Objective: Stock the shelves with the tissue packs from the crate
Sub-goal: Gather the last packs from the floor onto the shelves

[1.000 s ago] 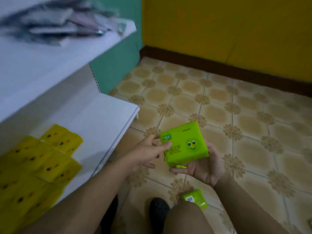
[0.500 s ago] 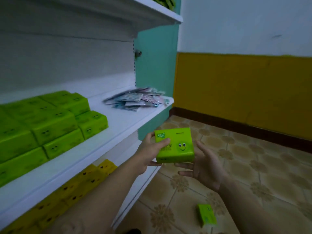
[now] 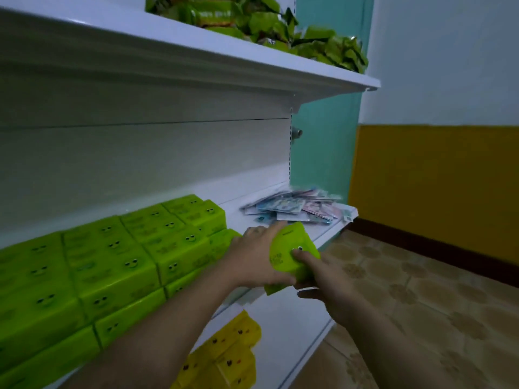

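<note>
A lime-green tissue pack with a smiley face sits tilted over the front edge of the white middle shelf. My left hand grips its left side, fingers curled over the top. From the right, my right hand holds it, thumb on the face and fingers underneath. Just to the left, stacked rows of the same green packs fill the shelf. The crate is out of view.
A loose pile of flat sachets lies at the shelf's right end. Yellow tissue packs sit on the lower shelf. Green snack bags crowd the top shelf. Tiled floor stretches right to a yellow wall.
Both hands have carried the green pack up and left from over the floor to the middle shelf's front edge. My view has risen from the floor to the shelves.
</note>
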Demonstrator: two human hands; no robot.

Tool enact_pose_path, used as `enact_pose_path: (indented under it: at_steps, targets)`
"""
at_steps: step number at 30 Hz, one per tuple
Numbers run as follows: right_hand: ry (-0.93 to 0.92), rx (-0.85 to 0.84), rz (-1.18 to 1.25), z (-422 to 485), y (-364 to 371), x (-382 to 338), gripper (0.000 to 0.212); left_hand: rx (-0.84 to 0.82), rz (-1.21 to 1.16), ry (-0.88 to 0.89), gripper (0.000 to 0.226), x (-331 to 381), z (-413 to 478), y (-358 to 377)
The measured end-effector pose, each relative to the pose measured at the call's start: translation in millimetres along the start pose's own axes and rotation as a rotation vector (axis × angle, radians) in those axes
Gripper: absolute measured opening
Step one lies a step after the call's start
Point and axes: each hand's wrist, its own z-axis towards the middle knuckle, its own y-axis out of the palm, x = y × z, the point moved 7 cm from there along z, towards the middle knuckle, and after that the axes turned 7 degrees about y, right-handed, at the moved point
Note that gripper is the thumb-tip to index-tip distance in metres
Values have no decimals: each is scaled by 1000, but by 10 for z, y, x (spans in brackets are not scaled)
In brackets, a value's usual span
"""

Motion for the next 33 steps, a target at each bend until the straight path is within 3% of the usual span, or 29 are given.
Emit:
enact_pose_path:
  at_steps: [2,8,10,14,20,23,27,30,33]
  targets:
    - [-10,-26,49,61,139,-91,43,-18,104,2,112,-111,89,-133]
    - [-26,-71,185,105,154,-202,45,146,25,-119,98,-668,356,-549]
    - [-35,-84,177,68,51,-179,43,87,79,-200,98,-930,412,-516]
    - [-52,-46,142,-21,-226,-106,39,-191,238,-405,93,-1475,291,-199]
    - [-14,-27,181,-160,-441,155,29,-296,405,-477,89,-1421,259,-178]
    - [-2,-57,217,-252,-500,273,28,-219,567,-431,87,-1251,188,-204]
    - [13,-20,241,-372,-706,429,21,-31,654,-260,67,-697,148,-109]
    - [24,56,238,-419,-954,599,21,10,485,-70,61,-98,168,297]
    - [62,128,296,-471,-1245,854,26,11,53,32,56,574,155,885]
